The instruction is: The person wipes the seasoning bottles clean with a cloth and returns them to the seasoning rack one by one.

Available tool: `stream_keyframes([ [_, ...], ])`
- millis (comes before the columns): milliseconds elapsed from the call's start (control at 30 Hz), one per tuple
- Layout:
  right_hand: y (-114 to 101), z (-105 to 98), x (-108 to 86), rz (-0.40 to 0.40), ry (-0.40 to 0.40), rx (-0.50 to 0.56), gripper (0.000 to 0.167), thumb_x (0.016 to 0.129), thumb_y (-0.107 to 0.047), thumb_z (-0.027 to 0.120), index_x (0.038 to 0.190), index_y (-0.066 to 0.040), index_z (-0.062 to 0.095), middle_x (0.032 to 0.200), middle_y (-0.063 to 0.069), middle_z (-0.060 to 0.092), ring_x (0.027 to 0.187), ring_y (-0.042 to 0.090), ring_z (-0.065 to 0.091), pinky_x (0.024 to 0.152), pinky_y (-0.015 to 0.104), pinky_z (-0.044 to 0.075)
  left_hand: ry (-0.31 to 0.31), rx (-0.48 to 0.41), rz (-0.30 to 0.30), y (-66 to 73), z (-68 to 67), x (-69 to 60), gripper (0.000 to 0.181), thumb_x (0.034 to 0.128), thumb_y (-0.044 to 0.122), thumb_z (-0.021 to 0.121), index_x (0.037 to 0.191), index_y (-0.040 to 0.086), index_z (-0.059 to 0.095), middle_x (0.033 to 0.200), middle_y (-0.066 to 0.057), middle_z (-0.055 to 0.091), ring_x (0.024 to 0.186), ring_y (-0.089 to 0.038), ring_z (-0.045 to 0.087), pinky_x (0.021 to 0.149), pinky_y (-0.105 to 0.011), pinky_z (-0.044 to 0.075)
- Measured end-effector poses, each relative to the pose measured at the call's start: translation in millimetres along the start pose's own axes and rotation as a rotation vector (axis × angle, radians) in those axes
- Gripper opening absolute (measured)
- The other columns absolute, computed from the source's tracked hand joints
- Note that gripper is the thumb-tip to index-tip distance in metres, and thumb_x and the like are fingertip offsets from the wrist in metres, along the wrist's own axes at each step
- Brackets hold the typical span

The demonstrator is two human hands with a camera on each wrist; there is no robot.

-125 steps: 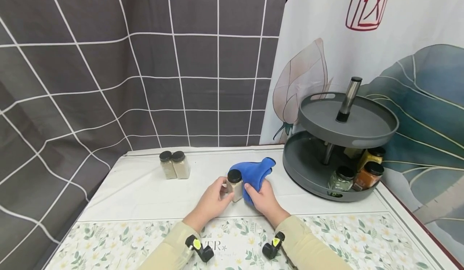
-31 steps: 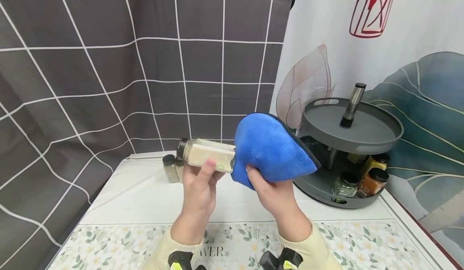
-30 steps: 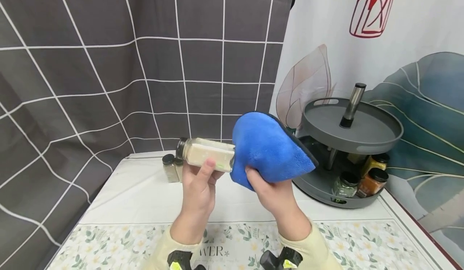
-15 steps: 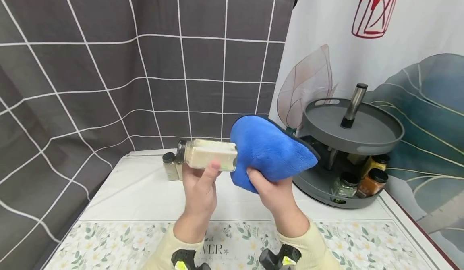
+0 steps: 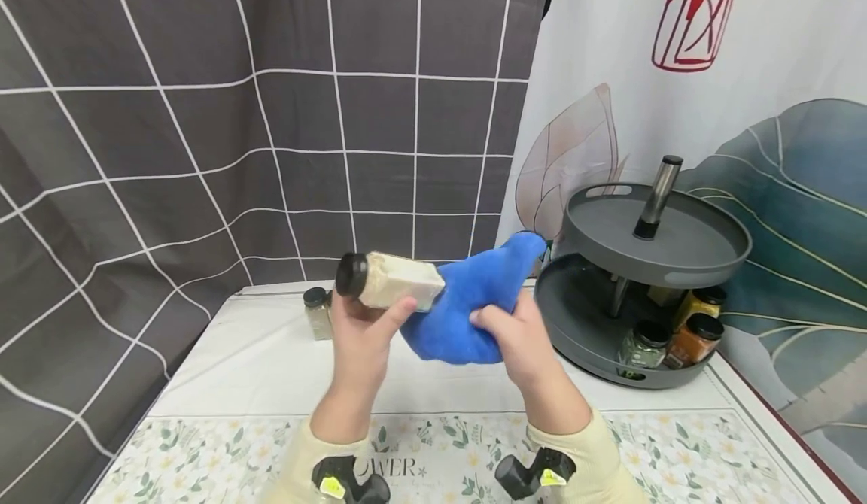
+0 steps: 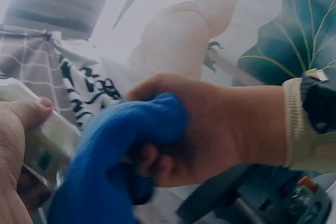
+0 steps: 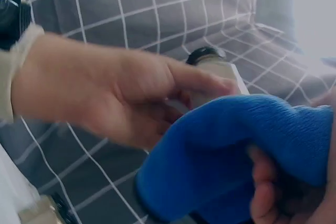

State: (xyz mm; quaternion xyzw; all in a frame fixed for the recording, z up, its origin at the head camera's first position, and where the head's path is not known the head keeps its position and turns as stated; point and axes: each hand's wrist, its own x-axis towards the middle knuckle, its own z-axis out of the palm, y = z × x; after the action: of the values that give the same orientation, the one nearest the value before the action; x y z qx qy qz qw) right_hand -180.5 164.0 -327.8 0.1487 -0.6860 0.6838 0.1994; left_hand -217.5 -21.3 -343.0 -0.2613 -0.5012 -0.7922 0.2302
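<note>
My left hand (image 5: 362,338) grips a clear spice jar (image 5: 403,280) filled with pale powder, lifted above the table and tilted on its side. Its black lid points left, toward the curtain. My right hand (image 5: 518,331) holds a bunched blue cloth (image 5: 467,301) beside the jar's base. In the head view the cloth covers part of that base end. The left wrist view shows the right fingers curled into the cloth (image 6: 105,156). In the right wrist view the left thumb lies along the jar (image 7: 218,72).
A two-tier grey turntable rack (image 5: 657,233) stands at the right, with several spice jars, including an orange one (image 5: 694,338), on its lower tier. Behind my left hand stands a black-lidded jar (image 5: 318,314). A floral mat (image 5: 223,451) covers the table's front.
Earlier the jar stood upright near the table; now it is raised and tipped sideways. Since half a second ago its lid has turned toward me, and the cloth has bunched lower around its base.
</note>
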Motion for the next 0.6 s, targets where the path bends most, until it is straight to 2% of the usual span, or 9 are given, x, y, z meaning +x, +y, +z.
stream_keyframes([
  [67, -2, -3, 0.0, -0.001, 0.08, -0.038, 0.028, 0.086, -0.002, 0.055, 0.11, 0.01, 0.059, 0.096, 0.013, 0.07, 0.084, 0.015, 0.066, 0.077, 0.026, 0.056, -0.011, 0.095, 0.03, 7.8, -6.8, 5.0, 0.052, 0.0758, -0.004, 0.082, 0.122, 0.01, 0.062, 0.113, 0.0, 0.064, 0.101, -0.018, 0.062, 0.089, -0.028, 0.054],
  [100, -2, -4, -0.3, -0.039, 0.119, -0.072, 0.031, 0.088, -0.003, 0.055, 0.116, 0.011, 0.058, 0.102, 0.016, 0.069, 0.09, 0.014, 0.066, 0.081, 0.025, 0.055, -0.022, 0.155, 0.052, 11.7, -10.2, 6.8, 0.05, 0.0748, -0.008, 0.08, 0.119, 0.008, 0.064, 0.11, 0.001, 0.063, 0.1, -0.017, 0.06, 0.088, -0.027, 0.052],
  [200, 2, -2, -1.8, -0.233, 0.177, -0.158, 0.042, 0.092, -0.001, 0.057, 0.131, 0.011, 0.049, 0.121, 0.02, 0.062, 0.108, 0.014, 0.061, 0.095, 0.024, 0.05, -0.054, 0.34, 0.106, 22.7, -16.9, 8.2, 0.046, 0.0708, -0.008, 0.081, 0.113, 0.001, 0.066, 0.102, 0.0, 0.057, 0.095, -0.017, 0.054, 0.08, -0.028, 0.046],
  [333, 8, 7, -3.3, -0.543, 0.102, -0.102, 0.048, 0.095, -0.011, 0.065, 0.133, 0.011, 0.043, 0.126, 0.011, 0.059, 0.114, 0.017, 0.057, 0.102, 0.029, 0.047, -0.123, 0.531, 0.193, 33.0, -18.1, 3.5, 0.049, 0.0659, 0.0, 0.088, 0.112, 0.002, 0.071, 0.101, -0.007, 0.057, 0.092, -0.018, 0.051, 0.073, -0.031, 0.043],
  [400, 9, 10, -4.6, -0.643, 0.04, -0.061, 0.049, 0.097, -0.019, 0.066, 0.133, 0.007, 0.045, 0.128, 0.005, 0.058, 0.114, 0.018, 0.057, 0.101, 0.03, 0.048, -0.171, 0.589, 0.236, 36.4, -16.4, 0.9, 0.051, 0.0637, 0.002, 0.089, 0.112, 0.005, 0.072, 0.102, -0.008, 0.06, 0.091, -0.018, 0.053, 0.071, -0.03, 0.044],
  [467, 8, 12, -6.9, -0.673, -0.004, -0.032, 0.051, 0.097, -0.023, 0.066, 0.132, 0.008, 0.045, 0.127, 0.0, 0.059, 0.112, 0.017, 0.057, 0.1, 0.03, 0.049, -0.24, 0.618, 0.276, 38.8, -14.4, -1.0, 0.052, 0.0615, 0.002, 0.09, 0.111, 0.007, 0.073, 0.102, -0.008, 0.061, 0.09, -0.018, 0.054, 0.069, -0.029, 0.045],
  [500, 6, 12, -8.6, -0.658, -0.013, -0.024, 0.047, 0.097, -0.017, 0.066, 0.131, 0.008, 0.046, 0.125, -0.001, 0.06, 0.11, 0.016, 0.058, 0.099, 0.029, 0.049, -0.278, 0.623, 0.298, 39.5, -13.3, -1.6, 0.053, 0.0606, 0.002, 0.09, 0.11, 0.007, 0.074, 0.102, -0.008, 0.061, 0.09, -0.018, 0.055, 0.069, -0.029, 0.045],
  [533, 5, 12, -10.4, -0.618, -0.004, -0.025, 0.043, 0.096, -0.012, 0.065, 0.127, 0.012, 0.047, 0.121, -0.002, 0.062, 0.106, 0.015, 0.059, 0.096, 0.027, 0.05, -0.314, 0.627, 0.322, 39.6, -12.5, -1.9, 0.053, 0.0601, 0.002, 0.09, 0.11, 0.007, 0.074, 0.102, -0.007, 0.062, 0.089, -0.019, 0.056, 0.069, -0.028, 0.046],
  [600, 0, 11, -13.8, -0.462, 0.01, 0.009, 0.037, 0.093, -0.005, 0.06, 0.123, 0.013, 0.05, 0.113, -0.004, 0.064, 0.099, 0.013, 0.06, 0.091, 0.025, 0.051, -0.38, 0.621, 0.362, 39.1, -11.3, -1.3, 0.052, 0.0598, 0.002, 0.09, 0.109, 0.007, 0.074, 0.102, -0.007, 0.062, 0.089, -0.019, 0.057, 0.068, -0.028, 0.047],
])
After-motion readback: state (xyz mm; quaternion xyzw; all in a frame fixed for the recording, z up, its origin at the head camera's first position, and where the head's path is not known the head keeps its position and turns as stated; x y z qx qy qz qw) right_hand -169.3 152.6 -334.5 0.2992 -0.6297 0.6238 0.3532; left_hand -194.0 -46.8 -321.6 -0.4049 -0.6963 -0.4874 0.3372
